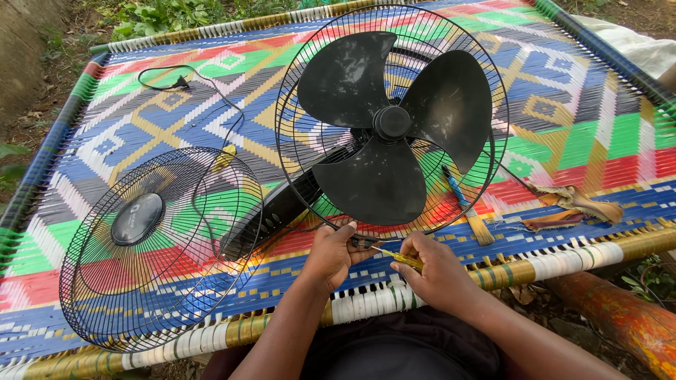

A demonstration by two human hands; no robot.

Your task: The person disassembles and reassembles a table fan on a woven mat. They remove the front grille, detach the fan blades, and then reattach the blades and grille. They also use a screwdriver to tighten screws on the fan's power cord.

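Observation:
A black fan lies on a colourful woven cot (577, 134), its three blades (391, 123) facing up inside the rear wire guard (296, 84). My left hand (331, 255) pinches the guard's near rim at the bottom. My right hand (436, 271) holds a yellow-handled screwdriver (401, 258), tip pointing left at the same spot on the rim. The detached front guard (151, 246), with a round black centre cap, leans at the left beside the fan's black base (278, 211).
A blue-handled paintbrush (466, 206) lies under the guard's right side. A torn cloth strip (574, 207) rests at the right. The fan's black cord and plug (176, 83) trail to the far left. Grass and soil surround the cot; an orange pole (620, 317) lies below right.

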